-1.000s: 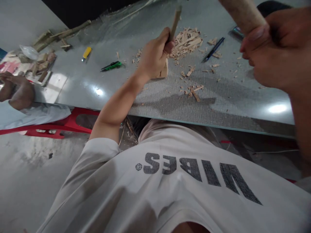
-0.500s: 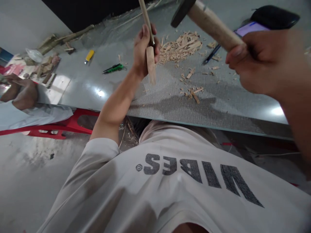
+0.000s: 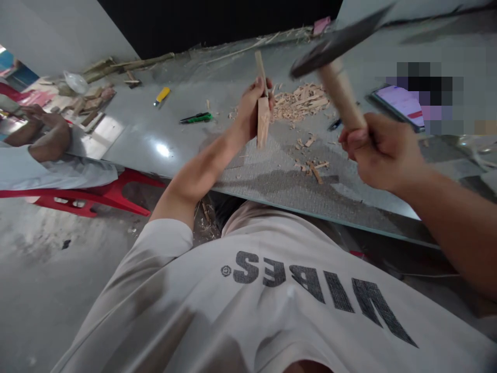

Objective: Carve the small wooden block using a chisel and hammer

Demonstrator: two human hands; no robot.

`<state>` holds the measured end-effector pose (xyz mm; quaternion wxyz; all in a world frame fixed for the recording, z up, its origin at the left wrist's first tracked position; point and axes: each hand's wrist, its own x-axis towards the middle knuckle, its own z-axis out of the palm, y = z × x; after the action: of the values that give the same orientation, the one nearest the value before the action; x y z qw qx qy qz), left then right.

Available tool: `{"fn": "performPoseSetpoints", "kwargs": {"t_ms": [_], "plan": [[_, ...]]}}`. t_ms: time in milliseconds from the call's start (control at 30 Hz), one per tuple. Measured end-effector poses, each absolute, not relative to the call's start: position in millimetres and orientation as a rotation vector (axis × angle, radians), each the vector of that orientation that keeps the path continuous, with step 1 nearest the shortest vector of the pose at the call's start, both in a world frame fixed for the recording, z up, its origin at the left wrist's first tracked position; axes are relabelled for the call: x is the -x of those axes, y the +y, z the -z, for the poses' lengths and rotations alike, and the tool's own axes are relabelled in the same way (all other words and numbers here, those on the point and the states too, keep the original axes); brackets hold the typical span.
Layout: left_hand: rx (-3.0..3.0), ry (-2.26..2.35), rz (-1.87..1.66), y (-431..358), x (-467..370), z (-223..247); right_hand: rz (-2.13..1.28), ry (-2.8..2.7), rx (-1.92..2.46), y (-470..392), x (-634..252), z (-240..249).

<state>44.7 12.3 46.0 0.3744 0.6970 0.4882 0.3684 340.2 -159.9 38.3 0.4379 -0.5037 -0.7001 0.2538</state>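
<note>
My left hand (image 3: pixel 249 106) is wrapped round a pale piece of wood (image 3: pixel 263 124) and a thin wooden stick (image 3: pixel 260 66) that rises from its upper end. Where the two meet is partly covered by my fingers. My right hand (image 3: pixel 382 147) is closed on the handle of a hammer (image 3: pixel 341 90), whose dark, slightly blurred head is raised above the table, up and to the right of the stick. A pile of wood shavings (image 3: pixel 303 102) lies on the grey table (image 3: pixel 240 178) just right of my left hand, with smaller chips nearer the front edge.
A green cutter (image 3: pixel 196 118) and a yellow cutter (image 3: pixel 162 96) lie left of my left hand. A phone (image 3: pixel 399 105) is beyond my right hand. At the far left, another person's hands (image 3: pixel 46 122) are near wood scraps (image 3: pixel 91 101), beside a red stool (image 3: pixel 124 191).
The view has shifted, so the table items appear lower and further right. My right hand and the hammer have moved left relative to the phone, and the hammer head is turned differently.
</note>
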Motion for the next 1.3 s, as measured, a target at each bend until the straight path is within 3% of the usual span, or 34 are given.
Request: {"fn": "performPoseSetpoints", "kwargs": {"t_ms": [167, 533, 767, 1000, 1300], "plan": [[-1.860, 1.291, -0.929, 32.2, -48.6, -26.1, -0.457, -2.143, 1.540, -145.7, -366.8, -45.5], [-1.963, 1.177, -0.715, 18.3, -45.9, -15.6, -0.598, -1.864, 1.537, -135.1, -377.1, -38.2], [-2.033, 1.016, -0.840, 26.6, -43.8, -20.5, -0.636, -1.872, 1.477, -137.8, -373.9, -41.1], [-1.942, 0.904, -0.606, 6.5, -46.7, -16.0, -0.660, -1.862, 1.436, -137.3, -375.0, -41.4], [-2.086, 0.938, -0.842, 18.4, -40.0, -13.3, -0.669, -1.864, 1.411, -135.5, -373.8, -39.7]]}}
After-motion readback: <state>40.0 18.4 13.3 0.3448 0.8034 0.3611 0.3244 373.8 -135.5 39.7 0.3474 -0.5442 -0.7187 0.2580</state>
